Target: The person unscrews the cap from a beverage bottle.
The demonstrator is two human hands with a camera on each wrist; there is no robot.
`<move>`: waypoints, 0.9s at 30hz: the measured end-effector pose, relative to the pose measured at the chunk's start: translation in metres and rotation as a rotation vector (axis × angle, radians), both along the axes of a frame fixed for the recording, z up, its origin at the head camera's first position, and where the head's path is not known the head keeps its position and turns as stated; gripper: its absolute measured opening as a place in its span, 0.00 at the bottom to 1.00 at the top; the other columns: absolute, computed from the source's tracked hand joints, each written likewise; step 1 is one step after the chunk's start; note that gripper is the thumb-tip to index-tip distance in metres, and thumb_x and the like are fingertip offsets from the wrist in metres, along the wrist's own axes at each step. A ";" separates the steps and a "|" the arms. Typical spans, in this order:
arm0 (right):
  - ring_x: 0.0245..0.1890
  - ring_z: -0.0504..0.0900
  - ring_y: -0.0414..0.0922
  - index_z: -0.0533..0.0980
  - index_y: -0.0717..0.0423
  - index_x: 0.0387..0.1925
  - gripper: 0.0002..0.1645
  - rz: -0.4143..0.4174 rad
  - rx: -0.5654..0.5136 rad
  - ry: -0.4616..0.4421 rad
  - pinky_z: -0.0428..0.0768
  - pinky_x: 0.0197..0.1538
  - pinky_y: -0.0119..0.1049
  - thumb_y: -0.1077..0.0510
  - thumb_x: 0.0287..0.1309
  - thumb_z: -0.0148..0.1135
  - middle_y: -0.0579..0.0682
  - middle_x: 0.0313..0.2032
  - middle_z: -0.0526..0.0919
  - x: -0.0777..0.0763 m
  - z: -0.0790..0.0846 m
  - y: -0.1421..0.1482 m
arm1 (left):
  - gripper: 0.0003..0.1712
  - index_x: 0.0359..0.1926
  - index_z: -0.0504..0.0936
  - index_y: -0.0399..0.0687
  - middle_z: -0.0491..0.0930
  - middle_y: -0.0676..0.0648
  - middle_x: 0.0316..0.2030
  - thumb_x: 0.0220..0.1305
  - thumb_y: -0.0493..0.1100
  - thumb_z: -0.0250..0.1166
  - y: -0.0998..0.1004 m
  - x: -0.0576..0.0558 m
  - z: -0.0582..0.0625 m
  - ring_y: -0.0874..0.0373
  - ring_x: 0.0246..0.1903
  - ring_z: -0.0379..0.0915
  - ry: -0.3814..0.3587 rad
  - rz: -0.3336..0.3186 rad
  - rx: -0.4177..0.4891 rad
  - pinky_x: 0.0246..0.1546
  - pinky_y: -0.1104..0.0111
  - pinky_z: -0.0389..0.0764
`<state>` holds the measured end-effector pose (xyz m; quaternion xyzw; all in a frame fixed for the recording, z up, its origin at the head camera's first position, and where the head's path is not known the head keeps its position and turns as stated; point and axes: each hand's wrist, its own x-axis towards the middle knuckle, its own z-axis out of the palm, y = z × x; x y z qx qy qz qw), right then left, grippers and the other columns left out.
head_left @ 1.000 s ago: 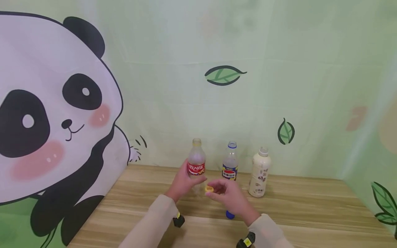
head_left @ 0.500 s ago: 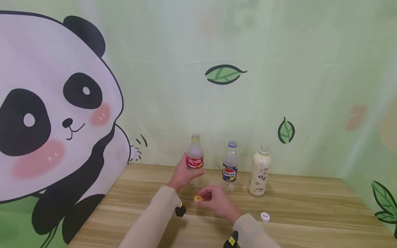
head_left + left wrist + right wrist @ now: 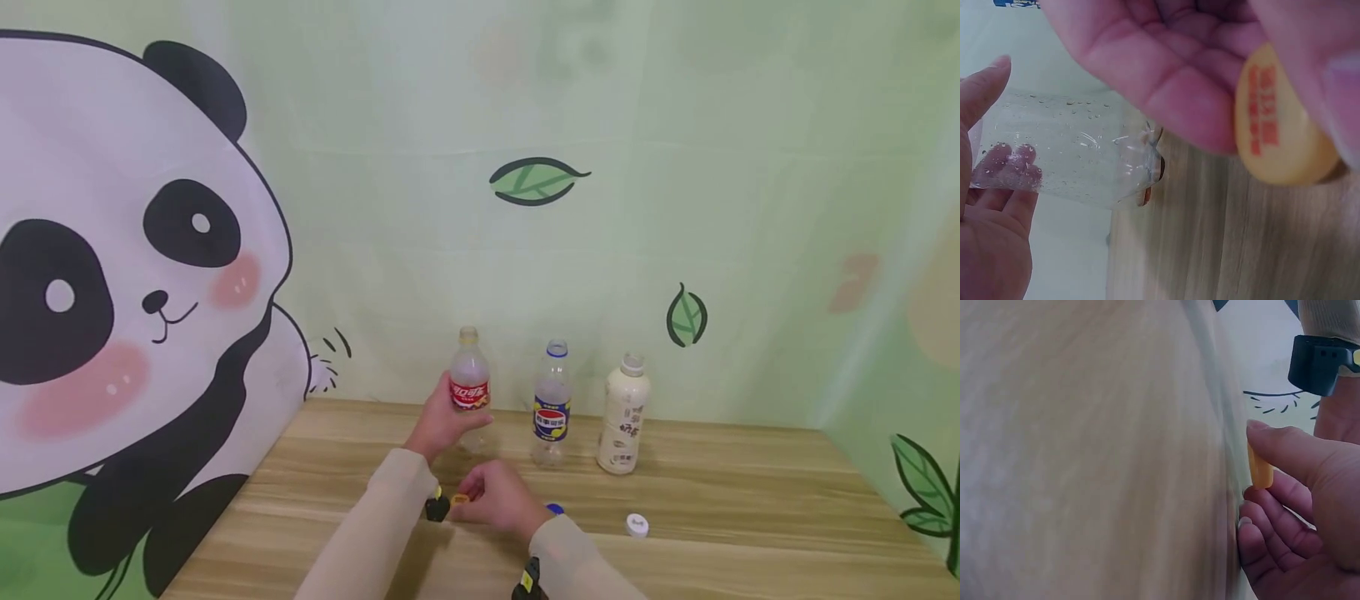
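My left hand (image 3: 441,425) grips a clear plastic cola bottle (image 3: 468,371) with a red label, upright and uncapped, a yellow ring round its neck. Droplets cling to the lower wall of the bottle (image 3: 1091,150) in the left wrist view. Nearer the front, my right hand (image 3: 501,498) pinches a yellow bottle cap (image 3: 460,500) between thumb and fingers. Red print shows on the top of the cap (image 3: 1266,119) in the left wrist view. From the right wrist the cap (image 3: 1260,467) appears edge-on, apart from the bottle. Whether the bottle's base touches the table cannot be told.
Right of the cola bottle stand an uncapped blue-labelled bottle (image 3: 552,417) and an uncapped cream bottle (image 3: 622,421). A white cap (image 3: 637,525) lies on the wooden table (image 3: 720,492); a blue cap (image 3: 554,509) is partly behind my right wrist. A panda-printed backdrop (image 3: 420,250) hangs behind.
My right hand has moved left and nearer the front with the yellow cap, away from the bottles. The white cap has come into view. The left hand has shifted slightly left and up with the cola bottle.
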<state>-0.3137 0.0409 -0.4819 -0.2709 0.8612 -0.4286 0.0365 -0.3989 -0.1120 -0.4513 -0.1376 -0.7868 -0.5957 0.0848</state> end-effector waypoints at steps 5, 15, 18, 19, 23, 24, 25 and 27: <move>0.25 0.78 0.31 0.85 0.62 0.30 0.14 -0.003 0.026 0.037 0.79 0.32 0.27 0.58 0.44 0.81 0.48 0.26 0.87 -0.002 -0.003 -0.004 | 0.49 0.68 0.64 0.45 0.79 0.42 0.59 0.49 0.38 0.82 0.001 0.001 -0.002 0.46 0.60 0.77 -0.004 0.003 -0.009 0.65 0.50 0.76; 0.26 0.79 0.34 0.85 0.59 0.31 0.13 -0.037 0.077 -0.019 0.80 0.33 0.28 0.59 0.44 0.81 0.44 0.26 0.86 -0.005 -0.002 -0.003 | 0.43 0.65 0.66 0.42 0.80 0.39 0.57 0.50 0.34 0.79 0.007 0.000 -0.008 0.45 0.57 0.79 0.049 -0.011 -0.047 0.61 0.51 0.79; 0.26 0.78 0.34 0.85 0.59 0.30 0.13 -0.040 0.073 -0.013 0.80 0.33 0.29 0.60 0.43 0.82 0.45 0.26 0.86 -0.005 -0.002 -0.003 | 0.43 0.65 0.66 0.41 0.80 0.38 0.56 0.50 0.34 0.79 0.009 0.000 -0.010 0.44 0.57 0.79 0.068 -0.015 -0.052 0.61 0.51 0.79; 0.26 0.78 0.34 0.85 0.59 0.30 0.13 -0.042 0.071 -0.013 0.79 0.32 0.29 0.60 0.43 0.82 0.45 0.26 0.86 -0.005 -0.001 -0.002 | 0.43 0.65 0.66 0.41 0.80 0.38 0.56 0.51 0.34 0.79 0.009 0.000 -0.010 0.44 0.57 0.79 0.071 -0.014 -0.057 0.61 0.51 0.79; 0.25 0.77 0.33 0.85 0.59 0.29 0.13 -0.043 0.069 -0.006 0.78 0.32 0.28 0.59 0.42 0.82 0.44 0.25 0.86 -0.005 -0.003 -0.002 | 0.43 0.65 0.66 0.41 0.80 0.38 0.57 0.51 0.34 0.79 0.008 0.002 -0.011 0.43 0.58 0.78 0.080 0.004 -0.076 0.62 0.49 0.78; 0.25 0.77 0.33 0.85 0.59 0.29 0.13 -0.042 0.068 -0.005 0.78 0.32 0.28 0.59 0.42 0.82 0.44 0.25 0.85 -0.005 -0.003 -0.003 | 0.43 0.65 0.66 0.41 0.80 0.38 0.57 0.51 0.34 0.79 0.008 0.003 -0.011 0.43 0.58 0.78 0.079 0.011 -0.084 0.62 0.49 0.77; 0.25 0.77 0.33 0.85 0.59 0.29 0.13 -0.042 0.065 -0.006 0.78 0.32 0.28 0.59 0.42 0.82 0.43 0.24 0.85 -0.005 -0.003 -0.002 | 0.43 0.65 0.66 0.42 0.80 0.38 0.57 0.51 0.34 0.79 0.008 0.004 -0.011 0.43 0.58 0.78 0.076 0.016 -0.088 0.62 0.49 0.77; 0.24 0.76 0.33 0.85 0.59 0.29 0.13 -0.043 0.062 -0.006 0.77 0.31 0.28 0.59 0.41 0.82 0.43 0.24 0.84 -0.005 -0.003 -0.002 | 0.44 0.65 0.66 0.42 0.80 0.39 0.57 0.51 0.35 0.79 0.007 0.005 -0.011 0.43 0.58 0.78 0.077 0.022 -0.097 0.62 0.48 0.77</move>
